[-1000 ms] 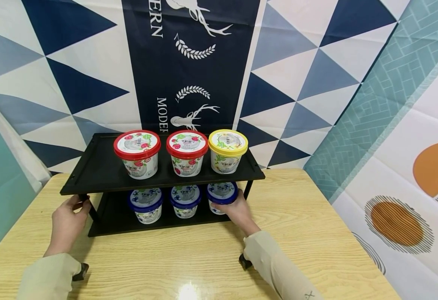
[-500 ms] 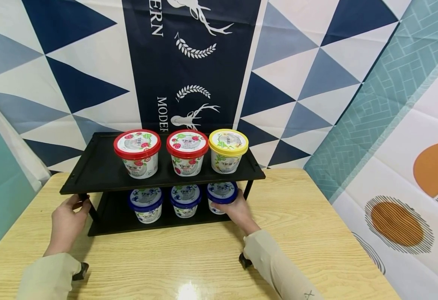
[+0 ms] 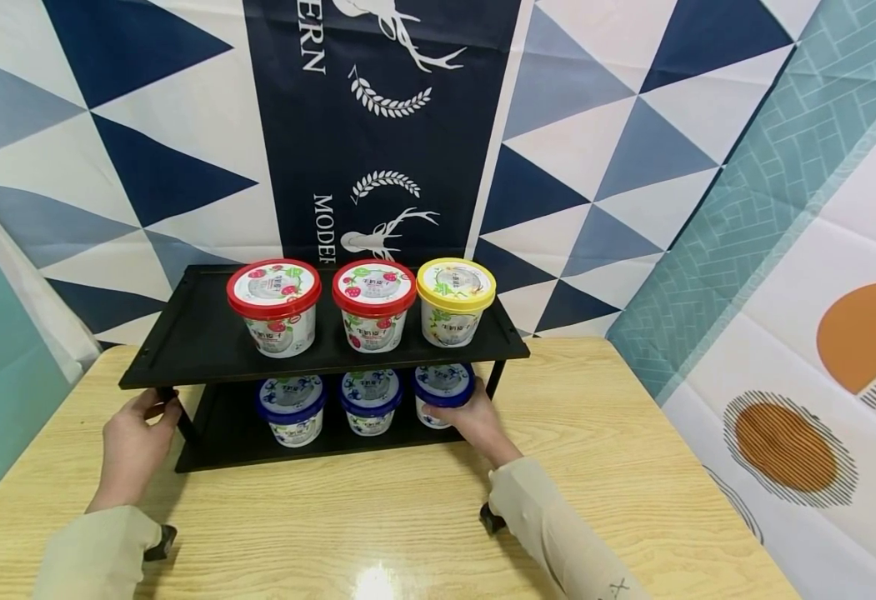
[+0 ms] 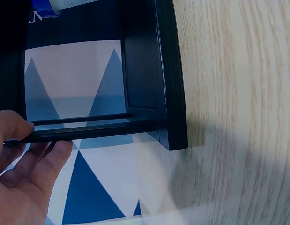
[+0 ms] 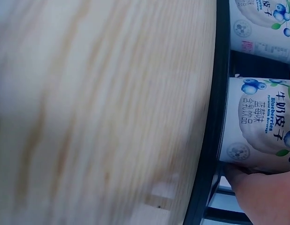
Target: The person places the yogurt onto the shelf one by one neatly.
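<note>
A black two-tier rack (image 3: 205,333) stands on the wooden table. My left hand (image 3: 135,443) pinches its front left post (image 4: 93,130) between thumb and fingers, just under the upper shelf. On the lower shelf, three blue-lidded blueberry cups stand in a row: a left cup (image 3: 292,412), a middle cup (image 3: 370,402) and a right cup (image 3: 442,382). My right hand (image 3: 475,421) grips the right cup, thumb on one side and fingers on the other, partly hiding it. In the right wrist view, the held cup (image 5: 262,124) shows its blueberry print, resting on the shelf beside its neighbour.
Two red-lidded cups, one at the left (image 3: 276,312) and one in the middle (image 3: 373,308), stand on the upper shelf with a yellow-lidded cup (image 3: 455,304) at its right. A patterned cloth (image 3: 558,167) hangs close behind the rack. Wooden tabletop (image 3: 317,533) lies in front.
</note>
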Motion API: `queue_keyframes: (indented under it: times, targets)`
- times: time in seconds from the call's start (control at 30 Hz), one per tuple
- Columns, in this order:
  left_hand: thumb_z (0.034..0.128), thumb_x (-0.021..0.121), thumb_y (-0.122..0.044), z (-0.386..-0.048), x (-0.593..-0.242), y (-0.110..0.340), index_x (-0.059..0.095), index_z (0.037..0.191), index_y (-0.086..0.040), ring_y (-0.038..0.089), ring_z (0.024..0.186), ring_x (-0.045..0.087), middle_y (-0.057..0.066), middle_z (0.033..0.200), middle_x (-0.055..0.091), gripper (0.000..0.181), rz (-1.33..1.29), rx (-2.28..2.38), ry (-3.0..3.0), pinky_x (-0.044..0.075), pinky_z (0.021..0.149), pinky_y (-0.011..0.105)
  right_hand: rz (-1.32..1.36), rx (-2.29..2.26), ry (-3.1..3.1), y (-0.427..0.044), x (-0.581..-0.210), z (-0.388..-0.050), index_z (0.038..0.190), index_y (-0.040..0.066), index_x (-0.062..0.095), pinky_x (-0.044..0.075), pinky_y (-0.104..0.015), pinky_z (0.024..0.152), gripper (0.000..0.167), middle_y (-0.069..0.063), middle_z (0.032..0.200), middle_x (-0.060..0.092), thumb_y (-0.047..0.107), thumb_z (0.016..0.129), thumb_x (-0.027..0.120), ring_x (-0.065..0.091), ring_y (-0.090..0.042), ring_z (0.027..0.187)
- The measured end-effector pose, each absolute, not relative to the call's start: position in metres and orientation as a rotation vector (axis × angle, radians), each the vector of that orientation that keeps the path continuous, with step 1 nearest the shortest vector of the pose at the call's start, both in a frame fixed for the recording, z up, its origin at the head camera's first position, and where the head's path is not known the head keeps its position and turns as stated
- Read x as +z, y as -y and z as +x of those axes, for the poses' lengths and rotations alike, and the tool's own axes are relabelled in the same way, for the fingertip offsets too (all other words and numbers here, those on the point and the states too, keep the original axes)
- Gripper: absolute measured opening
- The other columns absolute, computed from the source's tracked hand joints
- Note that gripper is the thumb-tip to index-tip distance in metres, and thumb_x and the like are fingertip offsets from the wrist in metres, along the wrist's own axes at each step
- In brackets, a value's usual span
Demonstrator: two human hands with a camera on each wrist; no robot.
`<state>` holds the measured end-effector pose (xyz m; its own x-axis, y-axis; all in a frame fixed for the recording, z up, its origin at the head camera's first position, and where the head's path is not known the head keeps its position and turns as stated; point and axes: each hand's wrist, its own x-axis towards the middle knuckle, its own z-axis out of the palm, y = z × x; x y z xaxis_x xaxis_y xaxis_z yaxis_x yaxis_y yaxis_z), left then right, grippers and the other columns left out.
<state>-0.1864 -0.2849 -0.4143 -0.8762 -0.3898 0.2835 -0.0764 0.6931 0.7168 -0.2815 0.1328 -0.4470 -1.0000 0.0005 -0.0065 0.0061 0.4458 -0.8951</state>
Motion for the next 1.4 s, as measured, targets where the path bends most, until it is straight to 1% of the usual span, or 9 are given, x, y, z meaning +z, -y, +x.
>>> queue_keyframes:
  times: [0.27, 0.57, 0.97, 1.03, 1.17, 1.23, 1.27, 1.33, 1.4]
  targets:
    - [0.0957, 0.046, -0.017, -0.186, -0.413, 0.285, 0.06, 0.114, 0.005, 0.043, 0.103, 0.058, 0.029, 0.115, 0.059, 0.032, 0.336, -1.029, 2.48, 0.035, 0.053, 0.009, -0.006, -1.676, -2.652, -0.134, -0.446, -0.281, 0.142, 0.003, 0.025, 0.038, -0.047, 0.103, 0.101, -0.018, 0.134, 0.046, 0.036, 0.067, 0.083, 0.049, -0.032, 0.122]
    - [0.0952, 0.046, -0.016, -0.185, -0.412, 0.285, 0.061, 0.112, 0.005, 0.042, 0.103, 0.058, 0.029, 0.114, 0.06, 0.031, 0.331, -1.021, 2.473, 0.035, 0.053, 0.009, -0.018, -1.691, -2.665, -0.134, -0.449, -0.281, 0.14, 0.003, 0.028, 0.039, -0.046, 0.102, 0.099, -0.018, 0.131, 0.048, 0.03, 0.065, 0.085, 0.05, -0.033, 0.121]
    - [0.0951, 0.046, -0.017, -0.185, -0.413, 0.285, 0.061, 0.112, 0.005, 0.041, 0.102, 0.059, 0.028, 0.113, 0.061, 0.031, 0.346, -1.019, 2.472, 0.036, 0.053, 0.01, -0.027, -1.658, -2.668, -0.134, -0.451, -0.282, 0.142, 0.006, 0.026, 0.038, -0.046, 0.103, 0.103, -0.016, 0.133, 0.046, 0.037, 0.064, 0.085, 0.049, -0.032, 0.122]
    - [0.0954, 0.046, -0.017, -0.185, -0.413, 0.286, 0.06, 0.112, 0.004, 0.042, 0.103, 0.058, 0.029, 0.113, 0.061, 0.031, 0.344, -1.023, 2.483, 0.037, 0.052, 0.012, -0.034, -1.666, -2.658, -0.134, -0.451, -0.282, 0.142, 0.006, 0.026, 0.038, -0.046, 0.103, 0.103, -0.016, 0.134, 0.046, 0.037, 0.064, 0.085, 0.049, -0.032, 0.122]
    - [0.0963, 0.045, -0.02, -0.185, -0.413, 0.287, 0.057, 0.116, 0.003, 0.043, 0.105, 0.057, 0.029, 0.115, 0.06, 0.032, 0.324, -1.025, 2.526, 0.037, 0.054, 0.013, -0.073, -1.709, -2.611, -0.138, -0.453, -0.281, 0.142, 0.006, 0.026, 0.038, -0.046, 0.103, 0.098, -0.016, 0.134, 0.046, 0.03, 0.067, 0.084, 0.049, -0.031, 0.123]
    - [0.0966, 0.045, -0.022, -0.185, -0.412, 0.287, 0.053, 0.123, 0.002, 0.044, 0.107, 0.056, 0.03, 0.118, 0.058, 0.037, 0.309, -1.028, 2.553, 0.038, 0.056, 0.013, -0.102, -1.743, -2.562, -0.141, -0.452, -0.28, 0.143, 0.006, 0.024, 0.037, -0.047, 0.104, 0.097, -0.017, 0.136, 0.044, 0.026, 0.068, 0.083, 0.048, -0.032, 0.124]
    - [0.0969, 0.045, -0.023, -0.184, -0.412, 0.287, 0.05, 0.128, 0.001, 0.045, 0.109, 0.055, 0.031, 0.12, 0.056, 0.04, 0.304, -1.035, 2.566, 0.043, 0.059, 0.016, -0.113, -1.751, -2.541, -0.142, -0.451, -0.279, 0.143, 0.006, 0.023, 0.037, -0.047, 0.104, 0.097, -0.017, 0.137, 0.043, 0.026, 0.069, 0.083, 0.047, -0.032, 0.125]
    - [0.097, 0.044, -0.027, -0.182, -0.411, 0.286, 0.039, 0.138, 0.001, 0.047, 0.113, 0.052, 0.032, 0.125, 0.052, 0.05, 0.299, -1.072, 2.585, 0.051, 0.07, 0.028, -0.115, -1.759, -2.505, -0.146, -0.447, -0.277, 0.144, 0.007, 0.02, 0.037, -0.046, 0.105, 0.099, -0.017, 0.139, 0.042, 0.027, 0.07, 0.082, 0.046, -0.032, 0.127]
    - [0.0972, 0.042, -0.032, -0.179, -0.41, 0.285, 0.024, 0.146, 0.001, 0.049, 0.119, 0.046, 0.034, 0.133, 0.044, 0.062, 0.303, -1.127, 2.601, 0.05, 0.084, 0.043, -0.116, -1.766, -2.473, -0.149, -0.441, -0.275, 0.146, 0.008, 0.016, 0.036, -0.047, 0.105, 0.102, -0.018, 0.142, 0.04, 0.027, 0.071, 0.082, 0.043, -0.033, 0.13]
